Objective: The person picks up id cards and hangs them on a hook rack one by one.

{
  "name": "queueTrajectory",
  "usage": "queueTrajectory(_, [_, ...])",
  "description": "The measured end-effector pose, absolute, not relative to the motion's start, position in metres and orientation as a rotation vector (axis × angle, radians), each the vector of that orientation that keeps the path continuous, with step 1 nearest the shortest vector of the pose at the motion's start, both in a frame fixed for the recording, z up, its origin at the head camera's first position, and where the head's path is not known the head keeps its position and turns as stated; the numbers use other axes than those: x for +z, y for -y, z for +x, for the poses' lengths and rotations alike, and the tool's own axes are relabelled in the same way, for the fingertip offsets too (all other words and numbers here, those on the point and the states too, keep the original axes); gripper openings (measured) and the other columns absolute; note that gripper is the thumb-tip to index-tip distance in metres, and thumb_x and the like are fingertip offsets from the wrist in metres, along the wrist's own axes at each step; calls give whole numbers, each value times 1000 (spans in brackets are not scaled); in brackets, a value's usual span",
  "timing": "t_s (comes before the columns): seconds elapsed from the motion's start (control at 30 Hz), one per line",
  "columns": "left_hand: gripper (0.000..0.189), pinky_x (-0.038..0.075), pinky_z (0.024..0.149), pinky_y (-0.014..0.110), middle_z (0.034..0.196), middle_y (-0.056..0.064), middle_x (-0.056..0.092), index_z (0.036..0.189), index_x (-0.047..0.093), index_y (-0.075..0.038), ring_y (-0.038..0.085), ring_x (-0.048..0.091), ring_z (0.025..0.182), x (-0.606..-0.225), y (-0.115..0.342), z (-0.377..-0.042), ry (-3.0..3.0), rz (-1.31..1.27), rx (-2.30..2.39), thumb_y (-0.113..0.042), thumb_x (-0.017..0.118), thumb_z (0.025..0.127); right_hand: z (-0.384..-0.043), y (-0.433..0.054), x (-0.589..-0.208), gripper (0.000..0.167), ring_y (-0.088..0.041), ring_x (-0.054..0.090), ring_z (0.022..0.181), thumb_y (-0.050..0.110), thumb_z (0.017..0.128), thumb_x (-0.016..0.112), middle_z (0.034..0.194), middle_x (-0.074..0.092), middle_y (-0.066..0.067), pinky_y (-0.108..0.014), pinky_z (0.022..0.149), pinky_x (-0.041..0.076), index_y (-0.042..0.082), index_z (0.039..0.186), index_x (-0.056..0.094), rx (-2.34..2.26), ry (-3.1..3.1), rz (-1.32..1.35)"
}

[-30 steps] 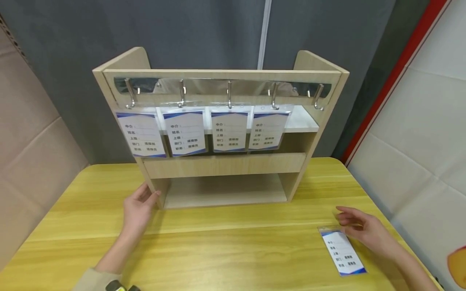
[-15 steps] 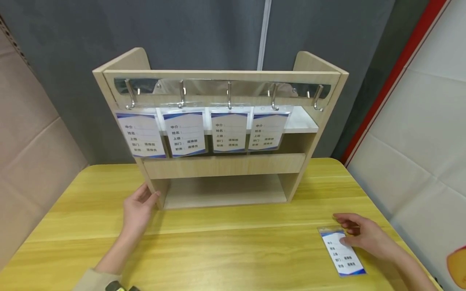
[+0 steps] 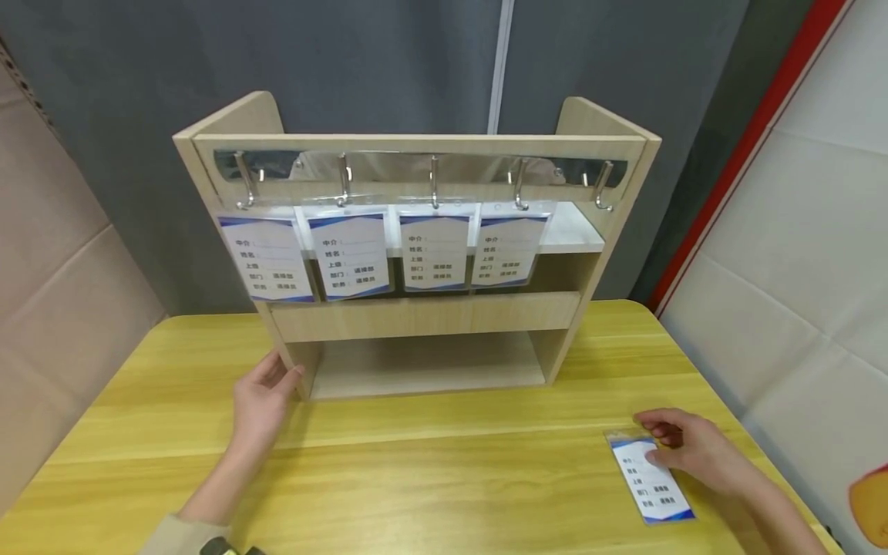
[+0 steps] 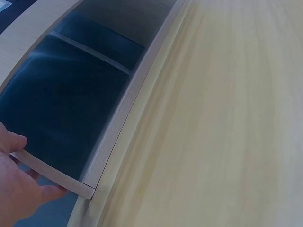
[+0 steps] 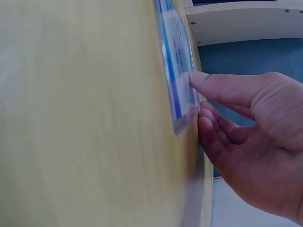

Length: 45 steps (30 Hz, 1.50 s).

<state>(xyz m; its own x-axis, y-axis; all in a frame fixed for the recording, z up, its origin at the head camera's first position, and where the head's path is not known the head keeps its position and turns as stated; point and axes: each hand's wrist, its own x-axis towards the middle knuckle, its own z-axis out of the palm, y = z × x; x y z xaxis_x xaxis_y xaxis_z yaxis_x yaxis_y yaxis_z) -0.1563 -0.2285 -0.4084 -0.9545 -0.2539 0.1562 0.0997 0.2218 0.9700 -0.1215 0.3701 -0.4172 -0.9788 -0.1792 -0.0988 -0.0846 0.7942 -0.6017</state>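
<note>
My left hand point(image 3: 260, 401) grips the lower left side panel of a small wooden shelf point(image 3: 426, 314), its thumb on the inner face and fingers outside, as the left wrist view point(image 4: 21, 187) also shows. On the right of the table lies a name badge point(image 3: 650, 479) in a clear sleeve, blue at both ends. My right hand point(image 3: 701, 455) is over its upper right edge. In the right wrist view the thumb touches the badge point(image 5: 182, 71) near its edge, while the bent fingers point(image 5: 213, 135) rest at the table beside it.
A metal hook strip point(image 3: 409, 166) runs across the shelf's top. Several similar badges point(image 3: 350, 254) hang from its hooks; the rightmost hook point(image 3: 603, 185) carries none. Behind the wooden table point(image 3: 416, 470) is a grey partition point(image 3: 388, 62), with a pale wall point(image 3: 784, 254) at right.
My right hand has lowered slightly toward me, bringing the thumb onto the badge. The left hand has kept its grip on the shelf.
</note>
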Motion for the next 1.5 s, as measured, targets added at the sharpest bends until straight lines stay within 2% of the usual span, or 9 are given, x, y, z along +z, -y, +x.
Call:
queueTrajectory(0.37, [53,51,92,14,148,25,50,152,44,0,40,52,133,-409,230,-158,2218,119,-1795,-1,60,101,-124,-371,-418,60,-10,51,91,6,84,83,112,60,-8,-19,73,50,-10,134,56,-1010,-2755,-286])
queueTrajectory(0.6, [54,50,93,12,150,24,48,153,43,0,39,51,135,-410,231,-158,2237,124,-1766,-2,61,101,-124,-370,-418,63,-12,47,90,7,84,84,106,55,-6,-20,68,45,-7,138,55,-970,-2793,-287])
queueTrajectory(0.9, [54,50,93,13,150,24,48,153,43,-1,39,51,135,-408,230,-157,2252,140,-1766,-3,61,102,-122,-372,-421,58,-9,48,86,2,84,82,111,60,-7,-20,66,46,-8,136,58,-1020,-2792,-328])
queueTrajectory(1.17, [54,50,93,13,149,23,49,152,44,0,38,51,135,-408,229,-157,2242,137,-1766,-2,61,101,-122,-373,-422,49,-7,49,84,-2,85,80,106,60,-7,-19,65,47,-7,130,62,-1056,-2790,-310])
queueTrajectory(1.5, [54,51,93,13,149,23,49,152,45,0,38,51,134,-409,229,-157,2224,145,-1784,-2,61,101,-123,-374,-420,34,-13,52,85,-1,87,77,104,62,-5,-20,67,48,2,120,69,-996,-2845,-233])
